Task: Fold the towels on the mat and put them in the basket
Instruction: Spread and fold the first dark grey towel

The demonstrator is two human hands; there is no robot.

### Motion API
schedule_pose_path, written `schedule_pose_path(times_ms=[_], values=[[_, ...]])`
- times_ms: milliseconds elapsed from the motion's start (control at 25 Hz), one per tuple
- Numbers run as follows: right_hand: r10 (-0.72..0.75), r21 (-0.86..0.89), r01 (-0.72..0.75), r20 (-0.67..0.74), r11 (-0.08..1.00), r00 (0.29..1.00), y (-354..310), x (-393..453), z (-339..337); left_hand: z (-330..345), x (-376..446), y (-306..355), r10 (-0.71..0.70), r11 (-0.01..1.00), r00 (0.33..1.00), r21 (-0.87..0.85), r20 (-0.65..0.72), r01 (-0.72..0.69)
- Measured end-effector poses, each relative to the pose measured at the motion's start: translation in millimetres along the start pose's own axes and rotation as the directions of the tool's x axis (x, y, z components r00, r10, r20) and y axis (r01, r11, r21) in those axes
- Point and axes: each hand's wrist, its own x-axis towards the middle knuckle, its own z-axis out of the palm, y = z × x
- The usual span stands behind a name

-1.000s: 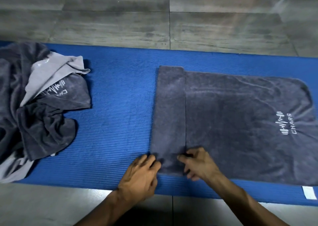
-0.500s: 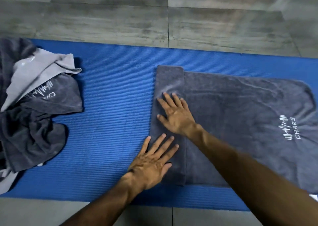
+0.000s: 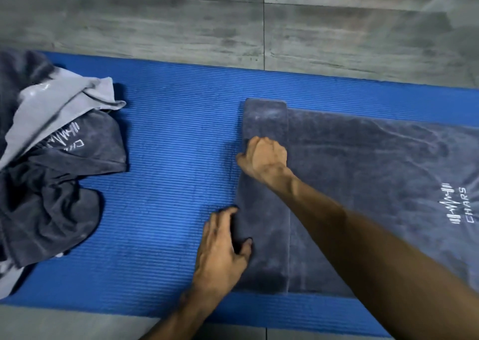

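Towel [image 3: 363, 184] mid-roll on the mat [image 3: 168, 184]: left hand [image 3: 220, 249] and right hand [image 3: 264, 158] pinch its folded edge with curled fingers; next, I judge, another turn rightward

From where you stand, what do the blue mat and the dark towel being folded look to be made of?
The mat looks like soft foam, matte, with fine ribs running along it. The towel looks like plush grey fabric, perhaps microfibre: its nap shows brushed streaks and it folds limply.

A dark grey towel [image 3: 363, 197] lay flat on the blue mat [image 3: 168, 184], its left end folded over; the left hand [image 3: 220, 251] and right hand [image 3: 264, 158] both gripped that fold, a crumpled towel pile [image 3: 57, 171] well apart at left
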Motion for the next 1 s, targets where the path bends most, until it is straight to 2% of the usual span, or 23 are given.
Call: schedule_pose_path(times_ms=[40,120,160,200,280,320,400,480,560,640,680,720,800,880,920,960,1000], values=[[0.018,0.048,-0.018,0.007,0.999,1.000,2,1,-2,-1,0,5,-0.115,0.993,0.993,0.000,0.015,0.115],[0.031,0.170,-0.034,0.018,0.985,0.999,6,1,-4,-2,3,11,-0.200,0.979,0.974,0.070,0.107,0.193],[0.054,0.296,-0.059,0.026,0.953,0.998,12,1,-4,-5,4,15,-0.223,0.974,0.963,0.074,0.149,0.214],[0.086,0.457,-0.098,0.046,0.884,0.995,19,1,-6,-9,4,19,-0.236,0.972,0.954,0.048,0.187,0.231],[0.148,0.723,-0.164,0.086,0.672,0.985,33,-4,-12,-15,1,31,-0.230,0.971,0.943,-0.001,0.242,0.237],[0.177,0.791,-0.170,0.080,0.587,0.981,41,-8,-17,-17,-5,41,-0.203,0.978,0.946,0.002,0.251,0.210],[0.223,0.858,-0.160,0.055,0.487,0.973,58,-19,-26,-15,-18,63,-0.113,0.994,0.967,0.017,0.229,0.112],[0.269,0.902,-0.132,0.018,0.411,0.963,79,-28,-34,-7,-30,86,0.016,0.999,0.981,0.029,0.193,-0.022],[0.326,0.921,-0.138,0.013,0.365,0.945,104,-36,-42,4,-37,107,0.129,0.992,0.961,-0.017,0.247,-0.128],[0.388,0.908,-0.211,0.059,0.361,0.920,131,-43,-48,17,-38,121,0.177,0.981,0.911,-0.139,0.373,-0.133],[0.424,0.886,-0.274,0.100,0.374,0.900,144,-47,-47,24,-38,121,0.172,0.982,0.897,-0.141,0.407,-0.124],[0.462,0.859,-0.351,0.156,0.373,0.873,158,-53,-45,31,-38,119,0.148,0.988,0.908,-0.090,0.393,-0.122],[0.491,0.809,-0.484,0.288,0.335,0.822,180,-69,-37,41,-35,107,0.061,0.997,0.958,0.032,0.281,-0.073],[0.473,0.767,-0.542,0.358,0.343,0.805,193,-89,-30,48,-30,97,-0.072,0.997,0.971,0.039,0.227,0.065],[0.469,0.744,-0.536,0.337,0.399,0.816,195,-99,-27,52,-28,95,-0.140,0.990,0.964,0.031,0.227,0.136],[0.473,0.703,-0.495,0.251,0.511,0.845,196,-106,-25,56,-26,93,-0.187,0.982,0.951,0.046,0.246,0.181],[0.464,0.615,-0.422,0.102,0.665,0.880,194,-112,-25,61,-25,93,-0.217,0.976,0.936,0.067,0.276,0.207]])
